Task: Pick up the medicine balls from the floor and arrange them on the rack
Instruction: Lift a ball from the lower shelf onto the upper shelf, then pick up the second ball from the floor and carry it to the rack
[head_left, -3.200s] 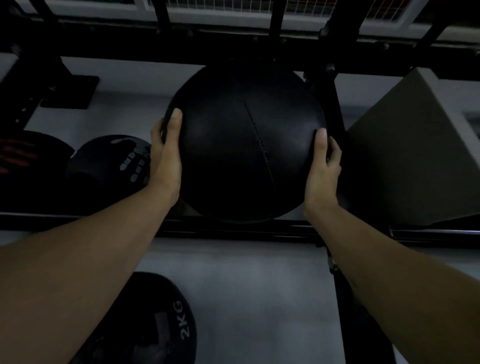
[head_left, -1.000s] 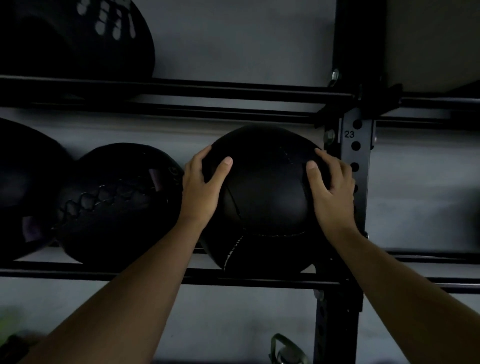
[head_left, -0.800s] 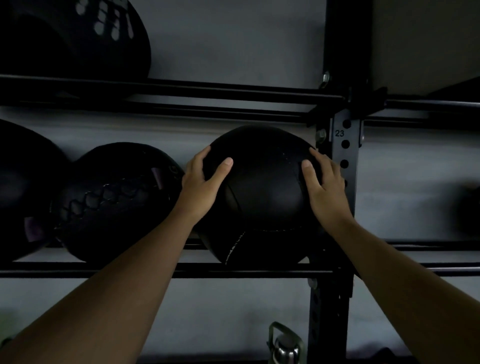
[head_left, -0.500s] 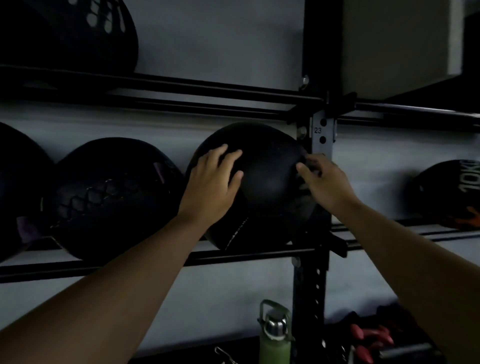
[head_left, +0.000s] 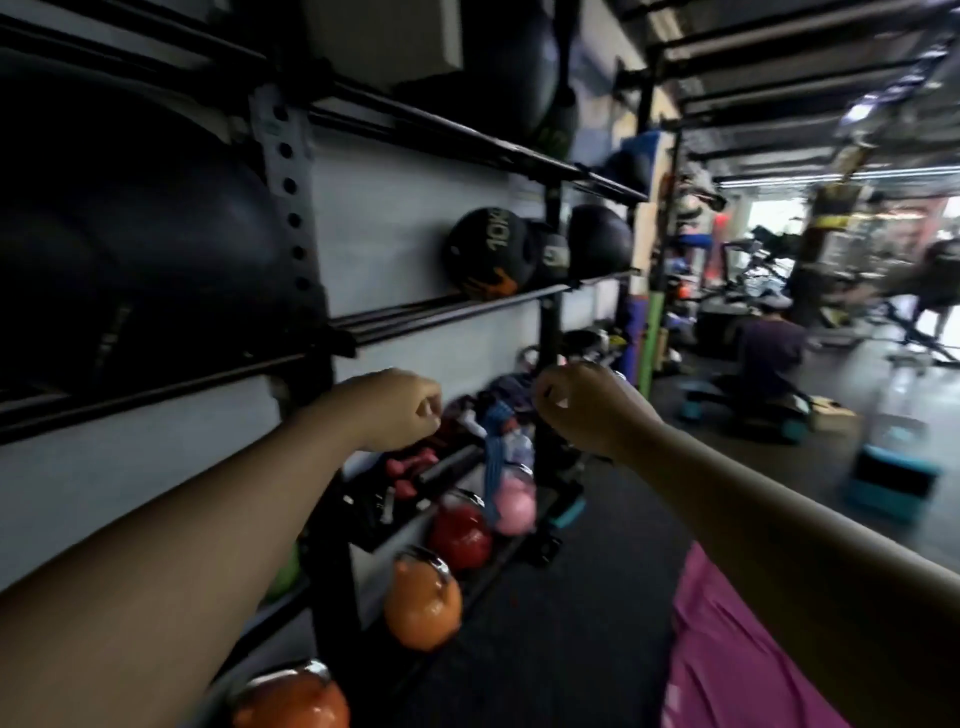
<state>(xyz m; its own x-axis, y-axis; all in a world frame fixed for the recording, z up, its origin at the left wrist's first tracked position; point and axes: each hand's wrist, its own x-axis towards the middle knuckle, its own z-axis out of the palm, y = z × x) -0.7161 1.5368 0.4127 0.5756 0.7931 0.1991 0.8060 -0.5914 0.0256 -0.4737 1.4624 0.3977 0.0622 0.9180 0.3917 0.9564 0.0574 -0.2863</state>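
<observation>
A large black medicine ball (head_left: 130, 244) rests on the middle shelf of the black metal rack (head_left: 291, 208) at the far left, just left of the perforated upright. Further along the same shelf sit a black "10K" ball (head_left: 488, 252) and two more dark balls (head_left: 597, 241). My left hand (head_left: 400, 410) and my right hand (head_left: 582, 405) hang in front of the rack below that shelf, both curled into loose fists with nothing in them. Neither hand touches a ball.
Orange (head_left: 421, 603), red (head_left: 460, 530) and pink (head_left: 514, 501) kettlebells line the rack's bottom level, with small dumbbells behind. A magenta mat (head_left: 727, 649) lies on the dark floor at the lower right. A person (head_left: 769, 358) crouches by teal steps further down the gym.
Both hands have come off the black ball, which stays on the middle shelf, and dropped lower with fingers curled. The view has swung right along the rack toward the gym floor.
</observation>
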